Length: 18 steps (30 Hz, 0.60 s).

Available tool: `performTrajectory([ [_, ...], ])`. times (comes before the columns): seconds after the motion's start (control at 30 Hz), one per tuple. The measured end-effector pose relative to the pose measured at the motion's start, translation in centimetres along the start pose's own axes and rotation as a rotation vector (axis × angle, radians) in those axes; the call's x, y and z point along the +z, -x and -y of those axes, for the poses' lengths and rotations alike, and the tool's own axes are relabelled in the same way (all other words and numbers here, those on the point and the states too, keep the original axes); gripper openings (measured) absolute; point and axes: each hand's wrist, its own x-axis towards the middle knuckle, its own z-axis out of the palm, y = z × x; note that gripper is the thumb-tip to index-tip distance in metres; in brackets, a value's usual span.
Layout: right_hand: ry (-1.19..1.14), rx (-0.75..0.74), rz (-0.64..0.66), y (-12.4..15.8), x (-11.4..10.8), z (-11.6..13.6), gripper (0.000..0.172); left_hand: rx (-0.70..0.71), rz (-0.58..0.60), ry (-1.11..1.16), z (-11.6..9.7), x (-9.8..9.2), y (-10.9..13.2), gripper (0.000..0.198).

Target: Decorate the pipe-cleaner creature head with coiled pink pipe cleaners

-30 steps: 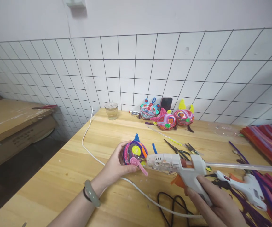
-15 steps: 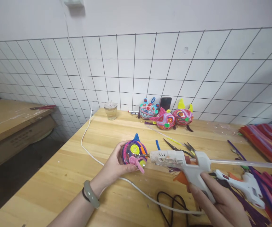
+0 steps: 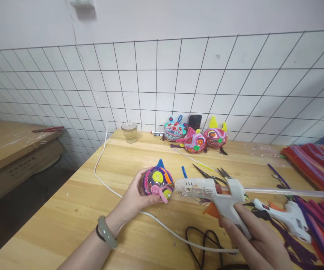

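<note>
A person's two bare hands work over a wooden table (image 3: 74, 206). The left hand (image 3: 140, 192) is curled around a decorated ball (image 3: 156, 184), thumb along its near side, most fingers hidden behind it. The ball sits in that hand's grasp, to the left of the right hand, its blue point upward; a pink strip (image 3: 162, 194) hangs from its front. A bracelet (image 3: 107, 232) circles the left wrist.

The right hand (image 3: 253, 234) is wrapped around the handle of a glue gun (image 3: 198, 188), whose nozzle points left at the ball; whether it touches cannot be told, nor whether a finger presses the trigger (image 3: 212, 210). A clear glue stick (image 3: 280, 192) juts from its back.

Just beyond the right hand lie scissors (image 3: 207, 174); to its right, a second gun (image 3: 291, 221). Farther beyond both hands stand a glass (image 3: 130, 133), a phone (image 3: 195, 122) and three similar ornaments (image 3: 195, 142).
</note>
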Motion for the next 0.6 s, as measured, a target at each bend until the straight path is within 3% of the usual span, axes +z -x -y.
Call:
performTrajectory([
  [0.2,0.051,-0.073,0.069,0.28,0.07,-0.85,0.028,0.004,0.008,-0.008,0.05,-0.05,0.16,0.071],
  [0.6,-0.002,0.003,0.071,0.36,0.0,-0.7,0.035,0.056,-0.063,-0.042,-0.26,0.4,0.11,0.072],
])
